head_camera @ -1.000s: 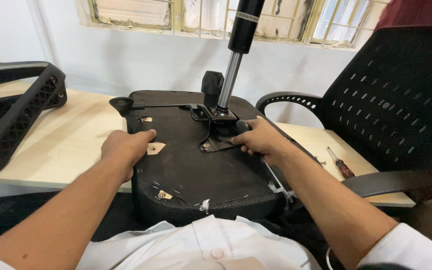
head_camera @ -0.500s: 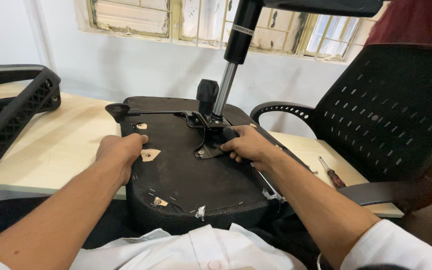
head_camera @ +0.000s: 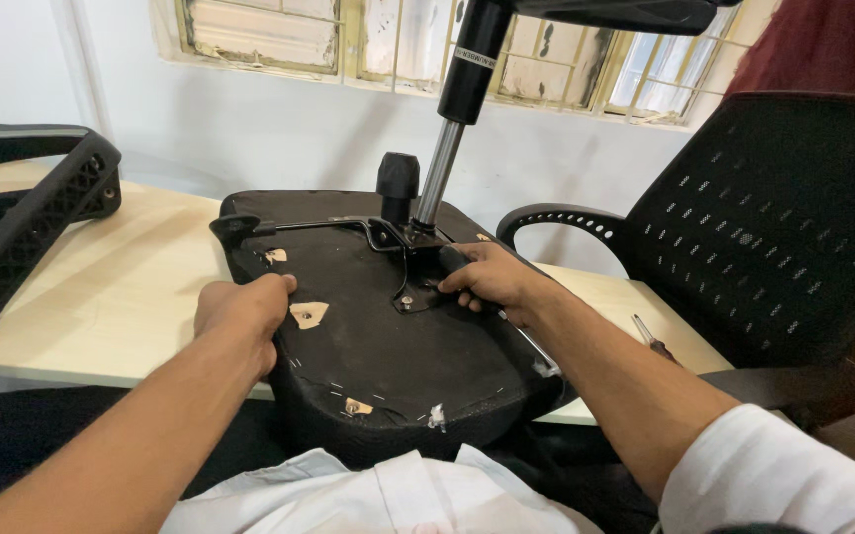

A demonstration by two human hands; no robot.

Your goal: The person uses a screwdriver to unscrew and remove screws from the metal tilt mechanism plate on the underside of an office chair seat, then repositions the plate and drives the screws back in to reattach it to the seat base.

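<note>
The upturned seat fills the middle of the worktop, with the gas column rising steeply from its mechanism plate and blocking a straight reach over the centre. Bare worktop lies open to the left, between the seat and the black armrest frame. On the right the mesh chair back and its curved armrest crowd close, leaving a narrow strip where a screwdriver lies.
</note>
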